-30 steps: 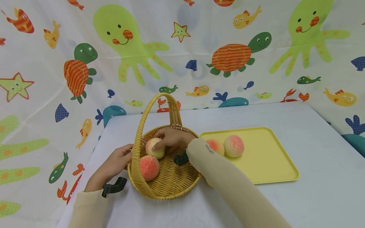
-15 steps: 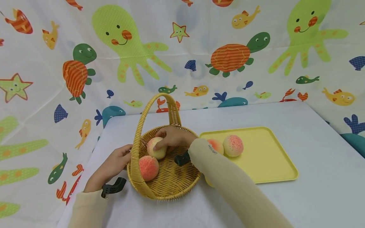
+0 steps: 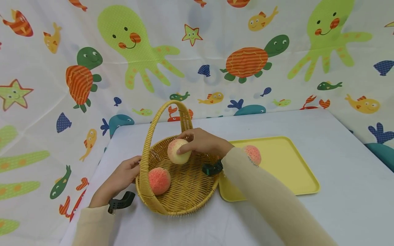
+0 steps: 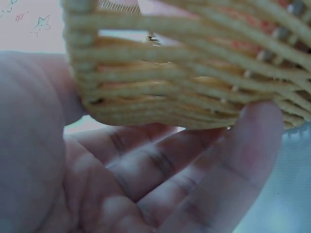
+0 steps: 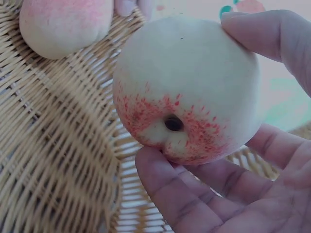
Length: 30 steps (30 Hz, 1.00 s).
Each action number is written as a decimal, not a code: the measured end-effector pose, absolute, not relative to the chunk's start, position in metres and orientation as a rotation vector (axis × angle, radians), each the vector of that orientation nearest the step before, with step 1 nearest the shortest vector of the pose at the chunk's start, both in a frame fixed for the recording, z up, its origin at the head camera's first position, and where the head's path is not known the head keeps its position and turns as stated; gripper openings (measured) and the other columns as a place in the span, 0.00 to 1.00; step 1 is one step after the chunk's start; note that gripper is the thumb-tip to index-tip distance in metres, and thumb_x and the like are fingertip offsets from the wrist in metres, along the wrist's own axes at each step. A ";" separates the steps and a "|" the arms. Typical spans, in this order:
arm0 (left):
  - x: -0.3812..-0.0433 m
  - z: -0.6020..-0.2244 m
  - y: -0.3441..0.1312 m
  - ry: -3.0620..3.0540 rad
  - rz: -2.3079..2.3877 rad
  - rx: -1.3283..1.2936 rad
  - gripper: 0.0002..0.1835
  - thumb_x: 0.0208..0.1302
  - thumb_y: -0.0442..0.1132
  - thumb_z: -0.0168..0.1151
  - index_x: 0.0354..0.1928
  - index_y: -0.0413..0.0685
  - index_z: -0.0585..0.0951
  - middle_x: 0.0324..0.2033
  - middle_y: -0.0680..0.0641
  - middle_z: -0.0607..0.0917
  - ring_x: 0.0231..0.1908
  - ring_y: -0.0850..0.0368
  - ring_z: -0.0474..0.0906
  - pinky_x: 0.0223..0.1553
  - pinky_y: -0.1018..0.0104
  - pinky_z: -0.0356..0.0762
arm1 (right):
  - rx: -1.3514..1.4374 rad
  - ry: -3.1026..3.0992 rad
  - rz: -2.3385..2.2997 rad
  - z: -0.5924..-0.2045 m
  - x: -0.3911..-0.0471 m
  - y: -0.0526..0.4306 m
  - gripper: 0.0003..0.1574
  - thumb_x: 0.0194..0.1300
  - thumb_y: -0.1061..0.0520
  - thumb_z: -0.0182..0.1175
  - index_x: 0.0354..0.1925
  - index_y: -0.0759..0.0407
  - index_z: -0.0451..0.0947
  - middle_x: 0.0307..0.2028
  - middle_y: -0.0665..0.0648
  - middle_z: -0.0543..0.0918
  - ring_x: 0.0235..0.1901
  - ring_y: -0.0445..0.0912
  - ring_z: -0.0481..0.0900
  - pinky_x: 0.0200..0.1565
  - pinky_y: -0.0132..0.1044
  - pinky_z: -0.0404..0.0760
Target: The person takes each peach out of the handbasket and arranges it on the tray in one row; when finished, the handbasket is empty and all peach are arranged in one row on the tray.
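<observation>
My right hand [image 3: 205, 140] holds a pale peach [image 3: 174, 155] with red speckles between thumb and fingers, over the wicker basket [image 3: 184, 208]. In the right wrist view, this peach [image 5: 187, 73] shows a small dark hole at one end, with fingertips under it and the thumb on top. A redder peach [image 3: 159, 181] lies in the left part of the basket, beneath the handle. My left hand [image 3: 124, 174] grips the basket's left side. From the left wrist, its fingers [image 4: 257, 141] curl against the woven wall [image 4: 146, 77].
A yellow tray [image 3: 286, 171] lies right of the basket, with a peach [image 3: 253, 154] on it. My right sleeve [image 3: 264, 184] crosses the tray and hides part of it. A patterned cloth [image 3: 209, 34] hangs behind the white table [image 3: 344, 164].
My right hand has lifted the pale peach from the basket's far left side and moved it up and to the right. The left hand stays at the basket.
</observation>
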<state>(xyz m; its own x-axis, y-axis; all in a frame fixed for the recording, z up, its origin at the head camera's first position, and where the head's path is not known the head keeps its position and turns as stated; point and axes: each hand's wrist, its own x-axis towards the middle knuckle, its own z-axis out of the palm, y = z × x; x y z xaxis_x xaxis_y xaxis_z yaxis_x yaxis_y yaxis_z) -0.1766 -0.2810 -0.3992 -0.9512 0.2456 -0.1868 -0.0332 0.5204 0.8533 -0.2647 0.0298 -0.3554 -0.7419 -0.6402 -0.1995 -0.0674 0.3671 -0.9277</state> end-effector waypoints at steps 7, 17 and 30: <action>-0.178 -0.400 -0.282 2.480 1.404 0.187 0.25 0.82 0.43 0.49 0.72 0.36 0.70 0.50 0.39 0.86 0.38 0.51 0.83 0.39 0.59 0.86 | -0.580 2.102 -1.439 -0.341 -0.260 0.069 0.34 0.64 0.51 0.71 0.67 0.48 0.78 0.51 0.58 0.84 0.45 0.50 0.82 0.50 0.51 0.83; -0.177 -0.400 -0.281 2.464 1.418 0.172 0.25 0.82 0.44 0.50 0.71 0.34 0.70 0.46 0.40 0.87 0.36 0.53 0.84 0.38 0.59 0.86 | -0.518 2.138 -1.530 -0.337 -0.248 0.130 0.37 0.67 0.55 0.68 0.72 0.49 0.73 0.61 0.60 0.79 0.52 0.54 0.83 0.53 0.50 0.85; -0.177 -0.399 -0.281 2.470 1.414 0.190 0.24 0.82 0.43 0.50 0.70 0.34 0.71 0.45 0.40 0.87 0.35 0.52 0.83 0.37 0.59 0.86 | -0.381 2.120 -1.657 -0.346 -0.238 0.189 0.38 0.68 0.58 0.65 0.73 0.59 0.68 0.63 0.65 0.76 0.55 0.55 0.80 0.55 0.45 0.83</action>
<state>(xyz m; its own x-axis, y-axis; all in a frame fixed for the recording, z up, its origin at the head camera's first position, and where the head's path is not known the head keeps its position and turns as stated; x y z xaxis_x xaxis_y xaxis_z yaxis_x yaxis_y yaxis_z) -0.1767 -0.2806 -0.3991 -0.9498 0.2544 -0.1820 -0.0280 0.5101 0.8596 -0.2381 0.1886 -0.3462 -0.8740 -0.4599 -0.1571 0.0414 0.2516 -0.9669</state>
